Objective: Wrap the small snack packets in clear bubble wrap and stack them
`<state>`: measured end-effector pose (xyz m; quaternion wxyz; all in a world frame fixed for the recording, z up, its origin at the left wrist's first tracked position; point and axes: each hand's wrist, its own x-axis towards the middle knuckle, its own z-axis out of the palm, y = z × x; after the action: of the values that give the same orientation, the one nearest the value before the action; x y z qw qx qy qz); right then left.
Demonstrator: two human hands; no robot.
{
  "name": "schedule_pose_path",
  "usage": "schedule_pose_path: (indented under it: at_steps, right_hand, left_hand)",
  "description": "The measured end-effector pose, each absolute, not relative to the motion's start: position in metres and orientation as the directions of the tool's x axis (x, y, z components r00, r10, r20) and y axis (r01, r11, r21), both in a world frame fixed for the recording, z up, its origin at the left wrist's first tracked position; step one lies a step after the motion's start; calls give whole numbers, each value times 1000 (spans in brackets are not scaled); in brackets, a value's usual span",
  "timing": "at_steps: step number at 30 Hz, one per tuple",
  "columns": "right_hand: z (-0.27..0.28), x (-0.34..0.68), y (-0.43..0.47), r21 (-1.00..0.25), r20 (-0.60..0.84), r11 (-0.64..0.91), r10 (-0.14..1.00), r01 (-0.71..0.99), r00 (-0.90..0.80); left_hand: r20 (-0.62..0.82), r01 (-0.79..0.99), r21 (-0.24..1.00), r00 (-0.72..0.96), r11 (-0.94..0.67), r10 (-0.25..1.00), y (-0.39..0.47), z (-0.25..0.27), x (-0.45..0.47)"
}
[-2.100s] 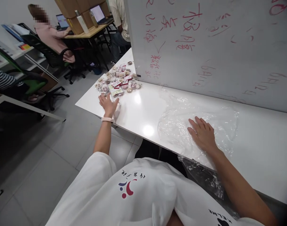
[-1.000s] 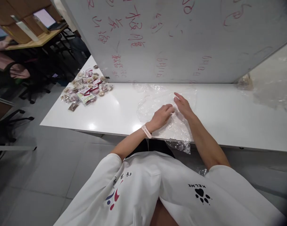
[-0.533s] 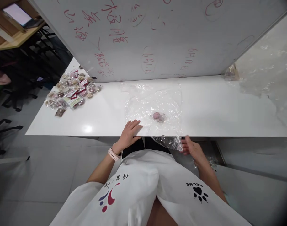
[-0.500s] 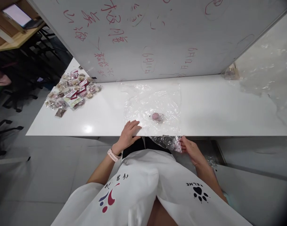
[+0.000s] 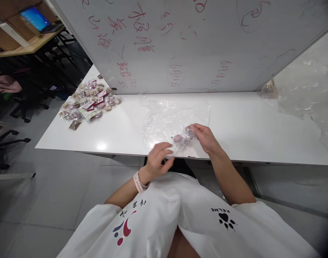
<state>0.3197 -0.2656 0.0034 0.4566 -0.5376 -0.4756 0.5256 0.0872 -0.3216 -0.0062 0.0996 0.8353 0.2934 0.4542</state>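
Observation:
A sheet of clear plastic film (image 5: 161, 123) lies on the white table in front of me, crinkled and shiny. Near its front edge is a small round pinkish piece (image 5: 177, 138), partly covered by folded film. My right hand (image 5: 207, 139) pinches a gathered corner of the film just right of that piece; something purplish shows at the fingertips, too small to name. At the table's front edge, my left hand (image 5: 158, 160) hovers by the film with thumb and fingers apart, slightly blurred. Whether its fingertips touch the film I cannot tell.
Small wrapped packets (image 5: 92, 102) are heaped on the table's left end. A whiteboard (image 5: 158, 46) with red writing stands along the back. More clear plastic (image 5: 303, 93) spreads at the right, beside a small brownish packet (image 5: 268, 89).
My right hand has brought the film's hanging corner up from below the table edge and over beside the pinkish piece. My left hand has lifted off the table and shifted right.

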Motion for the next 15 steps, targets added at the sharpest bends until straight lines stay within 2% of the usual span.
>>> schedule_pose_path:
  at_steps: [2, 4, 7, 10, 12, 15]
  right_hand:
    - [-4, 310, -250, -990, -111, -106, 992, 91, -52]
    - [-12, 307, -238, -976, -113, -78, 980, 201, -165]
    - [-25, 318, -230, -901, -82, 102, 915, 422, -395]
    - [-37, 339, -229, -805, -7, 337, 818, 489, -575]
    - [-43, 350, -233, -780, 43, 402, 798, 479, -601]
    - [-48, 353, -242, -762, 122, 400, 861, 510, -494]
  left_hand:
    - [657, 323, 395, 555, -860, 511, -320, -14, 108]
    - [515, 397, 434, 628, -809, 584, -314, -28, 122]
    - [331, 589, 496, 551, -638, 766, -300, -51, 127]
    - [304, 626, 549, 467, -554, 830, -286, -64, 119]
    - [308, 624, 580, 428, -524, 850, -279, -65, 113]
    - [242, 646, 636, 354, -423, 904, -268, -56, 107]
